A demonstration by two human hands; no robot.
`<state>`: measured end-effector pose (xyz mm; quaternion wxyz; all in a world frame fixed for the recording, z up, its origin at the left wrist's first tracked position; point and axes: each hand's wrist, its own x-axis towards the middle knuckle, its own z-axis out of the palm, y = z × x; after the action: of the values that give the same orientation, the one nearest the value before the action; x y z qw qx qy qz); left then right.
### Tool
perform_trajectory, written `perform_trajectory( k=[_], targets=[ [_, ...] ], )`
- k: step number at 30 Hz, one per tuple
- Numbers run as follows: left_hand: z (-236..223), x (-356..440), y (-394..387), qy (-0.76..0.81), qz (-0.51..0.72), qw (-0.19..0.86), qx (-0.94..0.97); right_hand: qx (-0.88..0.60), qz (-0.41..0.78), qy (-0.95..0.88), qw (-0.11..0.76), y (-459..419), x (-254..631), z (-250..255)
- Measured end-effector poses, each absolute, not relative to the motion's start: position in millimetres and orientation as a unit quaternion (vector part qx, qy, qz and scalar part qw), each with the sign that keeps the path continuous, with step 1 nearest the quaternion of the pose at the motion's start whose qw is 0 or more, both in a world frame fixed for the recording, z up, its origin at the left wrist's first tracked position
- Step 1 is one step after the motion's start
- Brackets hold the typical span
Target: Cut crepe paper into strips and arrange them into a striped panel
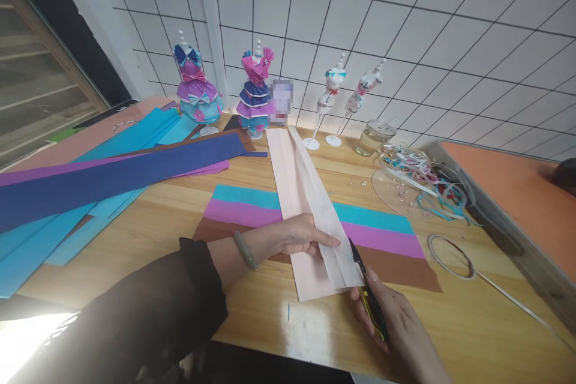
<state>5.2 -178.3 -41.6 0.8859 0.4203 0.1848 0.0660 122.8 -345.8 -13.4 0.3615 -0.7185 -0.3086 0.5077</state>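
Note:
My left hand (303, 236) lies across a long pale pink crepe-paper strip (281, 174), its index finger stretched out and the other fingers curled on the paper. The strip's right side is folded over, showing a whiter layer (321, 210). In my right hand (396, 312) is a black utility knife (373, 309) with yellow trim. Its dark blade points away from me, beside the right edge of the folded layer near the strip's close end. Beneath the strip lies a layered band of turquoise, purple and brown paper (387, 243).
Blue and purple paper strips (112, 177) are piled at left. Two dressed mini mannequins (198, 87) and two bare ones (332, 96) stand along the back. A glass jar (373, 137), a heap of ribbons (425, 174) and a ribbon roll (451, 257) sit at right.

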Motion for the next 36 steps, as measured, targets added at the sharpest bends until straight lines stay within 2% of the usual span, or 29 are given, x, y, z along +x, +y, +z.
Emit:
perform_trajectory(
  k=[13,20,36],
  targets=[
    [-45,5,-178,0.201,0.065,0.875,0.436,-0.720,0.465,-0.343,0.385,-345,120,-8],
    [-46,6,-177,0.211,0.062,0.870,0.441,-0.734,0.458,-0.352,0.357,-346,122,-15],
    [-45,6,-177,0.203,0.061,0.881,0.424,-0.744,0.375,-0.412,0.370,-344,115,3]
  ],
)
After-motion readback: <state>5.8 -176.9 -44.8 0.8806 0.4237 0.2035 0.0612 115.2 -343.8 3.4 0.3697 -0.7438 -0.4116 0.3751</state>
